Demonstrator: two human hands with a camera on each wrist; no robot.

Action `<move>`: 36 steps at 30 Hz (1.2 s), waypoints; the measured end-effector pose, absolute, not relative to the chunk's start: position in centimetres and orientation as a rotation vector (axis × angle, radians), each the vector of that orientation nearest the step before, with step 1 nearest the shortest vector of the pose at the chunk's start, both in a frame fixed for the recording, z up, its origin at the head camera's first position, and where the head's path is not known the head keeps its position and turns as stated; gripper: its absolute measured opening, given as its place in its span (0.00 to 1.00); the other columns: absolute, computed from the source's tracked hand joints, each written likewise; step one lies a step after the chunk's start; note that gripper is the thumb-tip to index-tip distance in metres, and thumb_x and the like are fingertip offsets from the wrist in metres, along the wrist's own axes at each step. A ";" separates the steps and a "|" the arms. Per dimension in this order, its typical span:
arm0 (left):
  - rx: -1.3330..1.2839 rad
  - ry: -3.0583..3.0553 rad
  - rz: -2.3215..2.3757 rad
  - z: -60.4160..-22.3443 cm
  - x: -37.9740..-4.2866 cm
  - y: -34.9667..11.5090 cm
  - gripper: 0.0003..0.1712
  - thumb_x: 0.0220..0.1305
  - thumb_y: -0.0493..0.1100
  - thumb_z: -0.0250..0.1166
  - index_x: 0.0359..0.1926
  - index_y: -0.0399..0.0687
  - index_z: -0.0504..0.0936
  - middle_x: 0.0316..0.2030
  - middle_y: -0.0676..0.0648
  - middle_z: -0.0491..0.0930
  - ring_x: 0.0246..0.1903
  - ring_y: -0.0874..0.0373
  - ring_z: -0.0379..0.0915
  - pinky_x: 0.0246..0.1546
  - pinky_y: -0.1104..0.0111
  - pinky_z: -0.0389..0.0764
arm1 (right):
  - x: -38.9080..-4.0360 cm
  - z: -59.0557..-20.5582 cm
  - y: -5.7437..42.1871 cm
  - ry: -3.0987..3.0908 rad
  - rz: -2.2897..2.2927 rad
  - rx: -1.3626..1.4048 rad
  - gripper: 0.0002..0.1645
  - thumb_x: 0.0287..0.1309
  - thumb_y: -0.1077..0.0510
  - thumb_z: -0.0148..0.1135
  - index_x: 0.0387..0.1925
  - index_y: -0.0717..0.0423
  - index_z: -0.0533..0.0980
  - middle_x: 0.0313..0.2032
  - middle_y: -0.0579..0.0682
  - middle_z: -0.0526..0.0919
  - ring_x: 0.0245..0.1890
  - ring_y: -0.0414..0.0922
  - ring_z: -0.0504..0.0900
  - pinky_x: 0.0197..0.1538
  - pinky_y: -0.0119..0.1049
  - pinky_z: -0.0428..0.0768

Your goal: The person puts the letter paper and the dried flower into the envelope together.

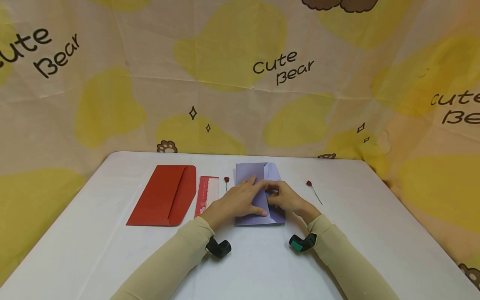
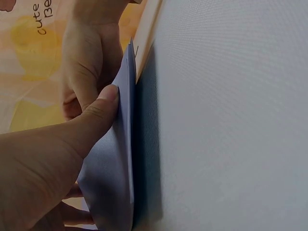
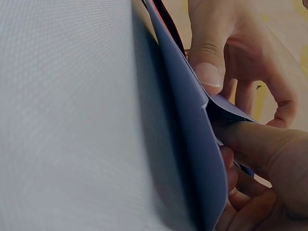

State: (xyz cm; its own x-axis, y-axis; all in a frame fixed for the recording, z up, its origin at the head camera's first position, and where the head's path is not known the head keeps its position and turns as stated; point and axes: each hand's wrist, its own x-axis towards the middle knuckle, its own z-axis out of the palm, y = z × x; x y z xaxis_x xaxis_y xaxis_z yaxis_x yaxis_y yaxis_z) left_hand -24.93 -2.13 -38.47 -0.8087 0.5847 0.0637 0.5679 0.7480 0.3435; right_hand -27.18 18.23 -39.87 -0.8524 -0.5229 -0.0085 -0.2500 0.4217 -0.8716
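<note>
A purple envelope (image 1: 247, 170) lies on the white table with its flap side to the right. My left hand (image 1: 239, 199) rests across it, fingers spread and straight, and its thumb (image 2: 109, 94) presses near the front edge of the paper. From the right, my right hand (image 1: 288, 198) reaches the envelope's opening. In the right wrist view, the right thumb (image 3: 240, 134) is tucked into the raised mouth while the other fingers curl close by, pinching the pocket edge. The inside of the envelope is mostly hidden.
Left of the purple envelope lie a red envelope (image 1: 159, 193), a red and white card (image 1: 207, 193) and a small red rose (image 1: 226, 180) on a thin stem. Another small rose (image 1: 309, 183) lies to the right. A patterned cloth (image 1: 225, 83) hangs behind the table.
</note>
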 end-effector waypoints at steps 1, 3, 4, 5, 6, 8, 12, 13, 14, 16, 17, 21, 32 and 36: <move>0.950 2.891 0.545 -38.4 -24.9 -2.1 0.46 0.55 0.67 0.73 0.70 0.61 0.64 0.75 0.34 0.61 0.72 0.33 0.62 0.67 0.44 0.72 | -27.2 -39.9 18.2 2.401 -1.401 -0.672 0.26 0.52 0.74 0.57 0.55 0.66 0.74 0.51 0.61 0.78 0.17 0.34 0.68 0.25 0.25 0.70; 0.942 2.888 0.545 -38.4 -24.9 -2.1 0.46 0.55 0.67 0.73 0.70 0.61 0.64 0.75 0.34 0.60 0.72 0.32 0.61 0.67 0.43 0.71 | -27.2 -39.9 18.2 2.400 -1.402 -0.669 0.25 0.53 0.73 0.58 0.55 0.66 0.75 0.50 0.61 0.79 0.18 0.34 0.68 0.25 0.25 0.70; 0.940 2.887 0.545 -38.4 -24.9 -2.1 0.46 0.55 0.67 0.73 0.69 0.61 0.64 0.75 0.34 0.60 0.72 0.31 0.61 0.67 0.43 0.71 | -27.2 -39.9 18.3 2.401 -1.403 -0.669 0.24 0.54 0.72 0.59 0.55 0.66 0.75 0.50 0.61 0.79 0.18 0.34 0.69 0.25 0.25 0.70; 0.939 2.886 0.546 -38.4 -24.9 -2.2 0.46 0.55 0.67 0.73 0.69 0.61 0.64 0.75 0.34 0.60 0.72 0.31 0.61 0.67 0.43 0.71 | -27.2 -39.9 18.3 2.403 -1.402 -0.669 0.24 0.54 0.72 0.60 0.55 0.66 0.75 0.50 0.60 0.79 0.19 0.35 0.69 0.26 0.26 0.71; 0.939 2.885 0.546 -38.4 -24.9 -2.2 0.45 0.55 0.67 0.73 0.69 0.61 0.64 0.75 0.34 0.60 0.72 0.31 0.61 0.67 0.43 0.71 | -27.3 -39.9 18.3 2.403 -1.401 -0.672 0.24 0.54 0.71 0.60 0.55 0.66 0.75 0.50 0.60 0.79 0.20 0.35 0.69 0.26 0.26 0.71; 0.940 2.885 0.546 -38.4 -24.9 -2.2 0.44 0.55 0.66 0.73 0.68 0.61 0.64 0.75 0.34 0.60 0.72 0.31 0.61 0.67 0.43 0.71 | -27.3 -40.0 18.5 2.404 -1.401 -0.676 0.23 0.55 0.71 0.61 0.54 0.65 0.75 0.49 0.60 0.79 0.21 0.35 0.70 0.26 0.26 0.71; 0.943 2.885 0.550 -38.4 -24.8 -2.2 0.43 0.55 0.67 0.73 0.66 0.62 0.65 0.75 0.34 0.60 0.72 0.31 0.61 0.67 0.43 0.71 | -27.4 -40.0 18.6 2.401 -1.405 -0.686 0.22 0.55 0.70 0.62 0.54 0.65 0.76 0.50 0.61 0.79 0.22 0.36 0.71 0.27 0.27 0.72; 0.942 2.884 0.550 -38.4 -24.8 -2.2 0.43 0.55 0.67 0.73 0.66 0.62 0.65 0.75 0.34 0.60 0.72 0.31 0.60 0.68 0.43 0.71 | -27.4 -40.0 18.6 2.398 -1.408 -0.689 0.21 0.56 0.70 0.62 0.53 0.65 0.76 0.50 0.61 0.80 0.23 0.36 0.71 0.27 0.27 0.72; 0.939 2.885 0.549 -38.4 -24.8 -2.2 0.43 0.55 0.67 0.73 0.66 0.62 0.65 0.75 0.34 0.60 0.72 0.31 0.60 0.68 0.43 0.71 | -27.5 -40.0 18.7 2.398 -1.411 -0.690 0.21 0.56 0.70 0.62 0.53 0.65 0.76 0.50 0.62 0.80 0.23 0.36 0.72 0.27 0.27 0.72; 0.931 2.883 0.551 -38.3 -24.7 -2.2 0.42 0.55 0.67 0.73 0.65 0.62 0.65 0.75 0.34 0.60 0.72 0.31 0.60 0.68 0.42 0.71 | -27.6 -40.1 18.8 2.394 -1.416 -0.696 0.20 0.56 0.70 0.62 0.52 0.65 0.76 0.50 0.63 0.80 0.24 0.37 0.73 0.27 0.27 0.73; 0.923 2.883 0.550 -38.3 -24.7 -2.2 0.43 0.55 0.67 0.73 0.66 0.62 0.65 0.75 0.34 0.59 0.72 0.30 0.60 0.68 0.42 0.71 | -27.6 -40.1 18.8 2.392 -1.419 -0.695 0.20 0.57 0.70 0.62 0.52 0.65 0.76 0.50 0.63 0.80 0.25 0.37 0.73 0.28 0.27 0.73; 0.892 2.880 0.545 -38.3 -24.7 -2.1 0.48 0.55 0.67 0.73 0.71 0.63 0.62 0.77 0.34 0.57 0.73 0.30 0.58 0.68 0.41 0.69 | -27.7 -40.1 19.1 2.392 -1.416 -0.693 0.24 0.57 0.70 0.63 0.56 0.67 0.74 0.51 0.64 0.80 0.25 0.37 0.74 0.29 0.28 0.74; 0.880 2.877 0.538 -38.4 -24.9 -2.1 0.48 0.55 0.68 0.72 0.71 0.64 0.62 0.77 0.34 0.56 0.73 0.30 0.58 0.67 0.40 0.70 | -27.8 -39.5 19.9 2.416 -1.384 -0.675 0.32 0.60 0.66 0.67 0.65 0.68 0.71 0.52 0.68 0.81 0.30 0.38 0.79 0.31 0.29 0.76; 0.901 2.878 0.544 -38.4 -24.9 -2.1 0.45 0.55 0.68 0.72 0.69 0.65 0.63 0.76 0.34 0.57 0.72 0.29 0.59 0.67 0.40 0.71 | -27.8 -39.2 20.6 2.411 -1.393 -0.649 0.32 0.62 0.65 0.67 0.66 0.67 0.70 0.53 0.68 0.81 0.34 0.37 0.80 0.33 0.29 0.78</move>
State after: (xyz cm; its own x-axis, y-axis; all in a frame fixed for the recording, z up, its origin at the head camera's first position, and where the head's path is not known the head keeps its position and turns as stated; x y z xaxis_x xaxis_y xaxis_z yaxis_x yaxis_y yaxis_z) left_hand -24.93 -2.06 -38.43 -0.8243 0.5653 0.0319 0.5379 0.7643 0.3557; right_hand -27.82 20.60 -39.15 -0.8594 -0.5110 -0.0187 -0.2390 0.4336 -0.8688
